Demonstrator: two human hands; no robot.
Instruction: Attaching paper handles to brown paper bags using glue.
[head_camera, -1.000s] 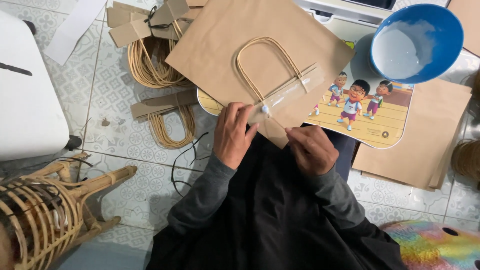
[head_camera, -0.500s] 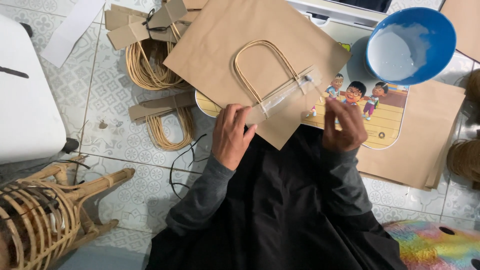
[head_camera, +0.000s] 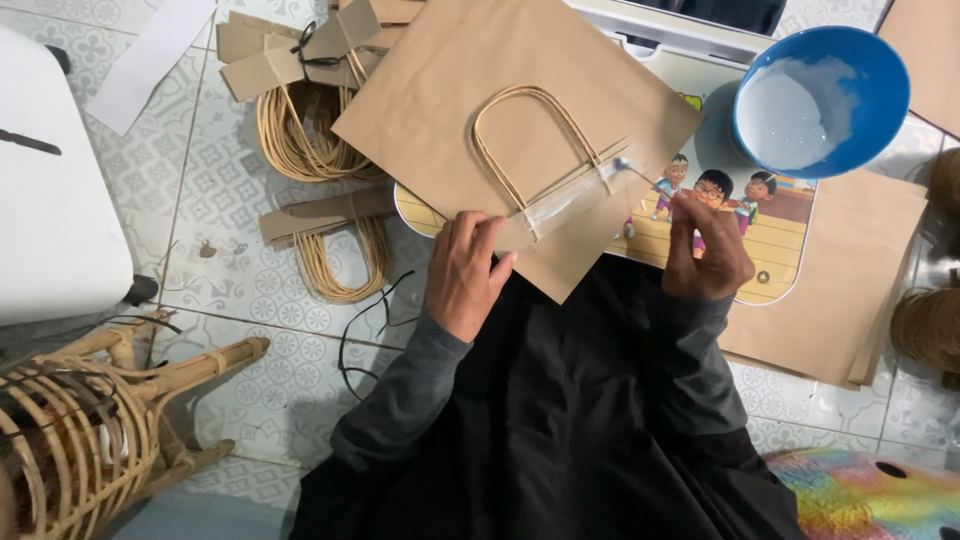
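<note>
Brown paper bag (head_camera: 470, 110): lying flat on the cartoon-printed worktop (head_camera: 740, 245), twine handle (head_camera: 530, 140) glued on top. Left hand (head_camera: 465, 275) fingers pressing the handle strip; right hand (head_camera: 705, 255) fingers pinching a glue stick (head_camera: 640, 172). Risk: wet glue smearing, strip shifting crooked.

Blue bowl (head_camera: 865, 75), spare twine handles (head_camera: 300, 140), rattan stand (head_camera: 90, 430), patterned floor tiles (head_camera: 270, 310)

Soft, even overhead light filled the room; shadows stayed faint, the glue in the blue bowl (head_camera: 818, 100) gleamed, and edges bowed slightly.
</note>
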